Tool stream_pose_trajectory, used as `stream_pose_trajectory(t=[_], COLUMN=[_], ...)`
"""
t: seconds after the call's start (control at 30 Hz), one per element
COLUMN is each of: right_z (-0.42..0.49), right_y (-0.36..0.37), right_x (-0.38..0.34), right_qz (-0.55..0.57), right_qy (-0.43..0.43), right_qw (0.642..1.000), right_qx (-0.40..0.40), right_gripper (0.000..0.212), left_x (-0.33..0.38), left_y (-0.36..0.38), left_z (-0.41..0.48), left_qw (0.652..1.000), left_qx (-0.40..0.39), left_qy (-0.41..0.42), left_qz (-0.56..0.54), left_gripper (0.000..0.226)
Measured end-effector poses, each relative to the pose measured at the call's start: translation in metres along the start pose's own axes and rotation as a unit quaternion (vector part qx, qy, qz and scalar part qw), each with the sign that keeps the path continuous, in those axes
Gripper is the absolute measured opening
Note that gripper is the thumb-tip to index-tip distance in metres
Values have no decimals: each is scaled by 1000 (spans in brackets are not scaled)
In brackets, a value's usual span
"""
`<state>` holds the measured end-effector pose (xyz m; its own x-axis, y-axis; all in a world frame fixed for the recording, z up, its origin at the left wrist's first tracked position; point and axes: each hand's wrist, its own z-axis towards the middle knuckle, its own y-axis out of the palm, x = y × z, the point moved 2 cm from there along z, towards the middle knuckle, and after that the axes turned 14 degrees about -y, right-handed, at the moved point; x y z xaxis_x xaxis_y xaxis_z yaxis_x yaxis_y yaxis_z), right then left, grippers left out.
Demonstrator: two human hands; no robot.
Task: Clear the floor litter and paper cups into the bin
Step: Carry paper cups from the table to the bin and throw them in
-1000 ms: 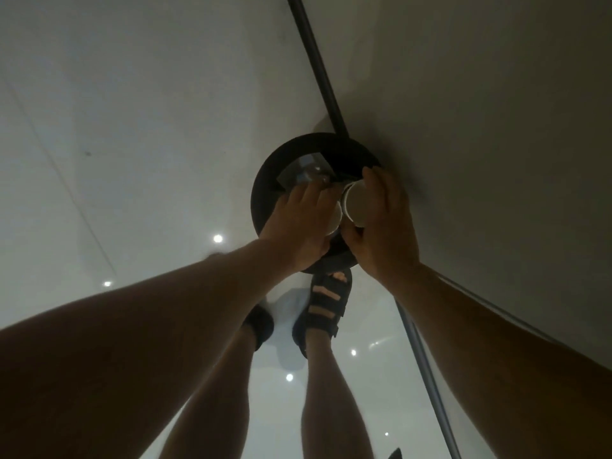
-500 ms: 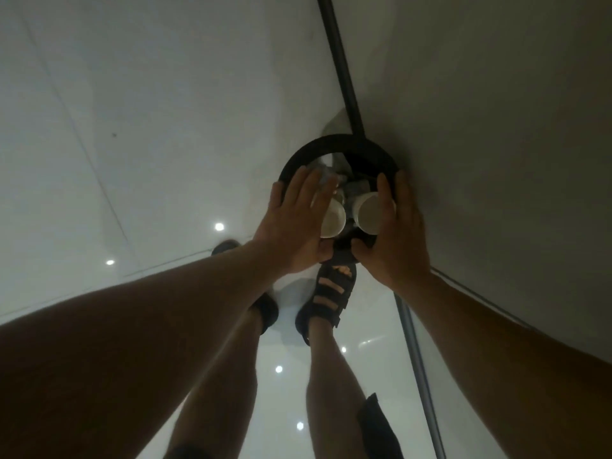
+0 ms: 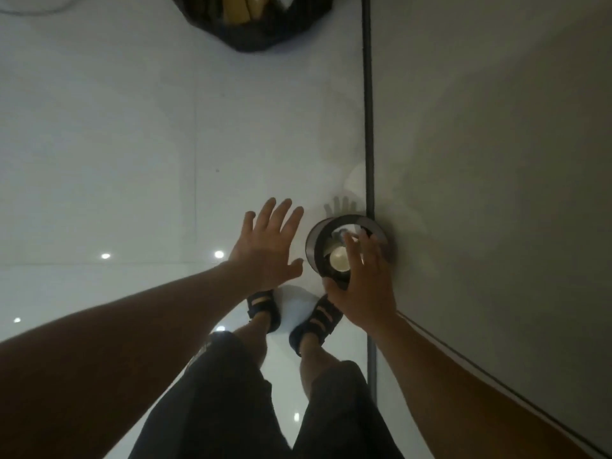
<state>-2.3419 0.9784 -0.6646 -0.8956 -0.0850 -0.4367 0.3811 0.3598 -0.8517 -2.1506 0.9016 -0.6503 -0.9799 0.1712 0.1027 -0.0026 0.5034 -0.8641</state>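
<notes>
Cup (image 3: pixel 339 258) is sitting in the bin (image 3: pixel 311 246) at the floor's (image 3: pixel 132 160) right edge, so the job is looking nearly done. Left hand (image 3: pixel 268 246) is hovering beside it, grip spread and empty. Right hand (image 3: pixel 361 293) is hanging over the bin, grip loose, holding nothing.

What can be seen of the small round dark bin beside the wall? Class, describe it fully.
The small round dark bin stands upright on the glossy white floor, against the grey wall. Its side looks smooth and greyish, its rim dark. Inside lies a pale paper cup beside other litter. The right hand spreads over its opening; contact is unclear.
</notes>
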Motion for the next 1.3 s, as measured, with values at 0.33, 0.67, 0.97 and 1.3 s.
stream_pose_trajectory(t=[0.33,0.67,0.97,1.3], right_z=[-26,-76,-156,-276], right_y=[-94,-116,-61,67], right_x=[-135,-255,-416,-590], right_qz=[-95,-149,-205,-206], right_qy=[-180,-346,-490,-586], right_qw=[977,915,821,735], right_qx=[-65,-146,-210,-272], right_gripper=[88,84,84,84], left_x=[-44,-62,-128,-228], left_y=[-101,-83,-33,65], left_z=[-172,-365,-526,-732], left_qw=[981,877,772,636], left_qx=[35,77,140,165], left_qy=[-181,-432,-561,-685], left_qz=[-58,-197,-264,-315], left_gripper=[91,90,90,91])
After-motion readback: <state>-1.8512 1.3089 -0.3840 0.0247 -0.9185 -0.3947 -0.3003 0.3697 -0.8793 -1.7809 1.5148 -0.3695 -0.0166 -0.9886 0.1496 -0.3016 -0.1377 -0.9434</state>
